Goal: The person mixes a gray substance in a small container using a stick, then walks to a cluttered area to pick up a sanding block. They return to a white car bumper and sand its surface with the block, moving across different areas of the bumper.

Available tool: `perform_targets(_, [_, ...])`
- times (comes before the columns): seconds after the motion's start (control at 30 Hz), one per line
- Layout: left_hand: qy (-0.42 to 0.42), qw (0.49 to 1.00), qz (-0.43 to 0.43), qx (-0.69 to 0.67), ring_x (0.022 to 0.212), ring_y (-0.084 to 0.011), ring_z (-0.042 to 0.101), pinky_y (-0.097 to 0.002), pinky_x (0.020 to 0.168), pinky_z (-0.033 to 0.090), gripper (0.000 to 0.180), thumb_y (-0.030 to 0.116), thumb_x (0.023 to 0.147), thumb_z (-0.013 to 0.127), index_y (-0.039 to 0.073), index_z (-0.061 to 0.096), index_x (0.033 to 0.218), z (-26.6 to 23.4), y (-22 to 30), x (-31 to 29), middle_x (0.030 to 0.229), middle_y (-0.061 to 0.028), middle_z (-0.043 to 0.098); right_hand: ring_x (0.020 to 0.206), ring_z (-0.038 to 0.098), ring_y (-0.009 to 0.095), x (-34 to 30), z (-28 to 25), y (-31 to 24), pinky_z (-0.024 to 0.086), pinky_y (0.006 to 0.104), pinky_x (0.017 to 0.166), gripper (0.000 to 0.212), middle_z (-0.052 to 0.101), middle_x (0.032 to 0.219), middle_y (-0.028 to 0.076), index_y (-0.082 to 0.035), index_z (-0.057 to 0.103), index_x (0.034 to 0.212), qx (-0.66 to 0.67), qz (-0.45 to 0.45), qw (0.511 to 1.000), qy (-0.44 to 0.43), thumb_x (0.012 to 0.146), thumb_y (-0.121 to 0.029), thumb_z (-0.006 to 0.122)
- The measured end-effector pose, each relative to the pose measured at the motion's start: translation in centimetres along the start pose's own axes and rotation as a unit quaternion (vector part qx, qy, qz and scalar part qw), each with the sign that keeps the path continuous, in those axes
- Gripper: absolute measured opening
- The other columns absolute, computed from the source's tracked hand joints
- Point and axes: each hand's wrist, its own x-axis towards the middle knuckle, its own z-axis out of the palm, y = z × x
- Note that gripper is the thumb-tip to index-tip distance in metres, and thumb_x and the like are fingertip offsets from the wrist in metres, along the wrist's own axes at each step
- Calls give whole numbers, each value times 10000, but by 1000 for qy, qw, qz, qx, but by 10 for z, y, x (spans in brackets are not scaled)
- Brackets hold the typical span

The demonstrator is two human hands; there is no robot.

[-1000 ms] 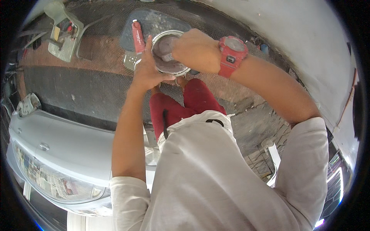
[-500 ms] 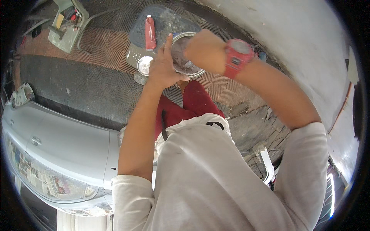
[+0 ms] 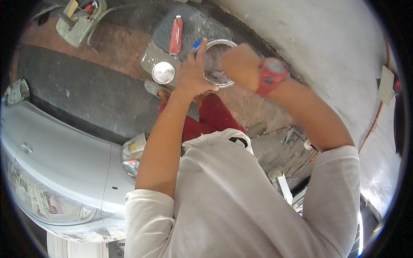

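A round metal tin [image 3: 220,41] with greyish paste inside stands on the dark seat of a chair in front of me. My left hand [image 3: 191,75] braces the tin's left side, thumb near the front rim and fingers stretched along the wall. Over the tin's right side is my right hand [image 3: 241,66], closed and smeared by motion; what it grips is hidden. A red tube [image 3: 176,36] with a white cap lies on the seat, left of the tin. Nearer me sits a round pale lid [image 3: 163,73]. Something blue [image 3: 196,44] shows behind my left fingers.
A grey car [image 3: 69,146] with newspaper over its glass fills the lower left. The chair seat [image 3: 165,21] rests on patterned matting. A second pale chair [image 3: 77,26] bearing small items stands at the far left. A white wall [image 3: 327,47] runs along the right.
The view has shifted, so the tin, tube and lid sit slightly further right. My right hand has moved while over the tin. My left hand keeps its hold on the tin's side.
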Motion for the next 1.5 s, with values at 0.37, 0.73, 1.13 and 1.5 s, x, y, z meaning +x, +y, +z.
perform_targets(0.37, [4, 1000, -10, -25, 1474, -493, 514, -576, 1220, 424, 1683, 312, 464, 1075, 270, 9, 1766, -3, 0, 0, 1648, -257, 467, 828, 798, 326, -21, -70, 30, 610, 446, 699, 109, 795, 832, 113, -123, 844, 867, -69, -18, 997, -6, 845, -109, 739])
perform_targets(0.73, [-6, 1000, -8, -26, 1479, -485, 506, -550, 1205, 449, 1672, 334, 469, 1071, 270, 20, 1767, 1, -1, -2, 1632, -264, 480, 929, 801, 284, -5, -7, 21, 608, 406, 748, 133, 822, 953, 97, -144, 858, 939, -62, 30, 997, -35, 892, -195, 744])
perform_targets(1.13, [22, 997, 21, -67, 1476, -473, 519, -585, 1220, 428, 1651, 313, 489, 1076, 306, 27, 1764, 6, -6, 3, 1636, -279, 462, 906, 817, 325, -4, -10, 12, 639, 457, 754, 171, 828, 957, 131, -111, 858, 962, 23, 80, 996, 28, 906, -175, 709])
perform_targets(1.5, [20, 998, 28, -57, 1466, -462, 536, -552, 1197, 476, 1656, 308, 493, 1070, 298, 9, 1763, 9, -8, 4, 1629, -270, 464, 888, 807, 341, 1, 12, 13, 646, 459, 735, 121, 790, 843, 163, -73, 832, 895, 56, 99, 989, 92, 853, -136, 737])
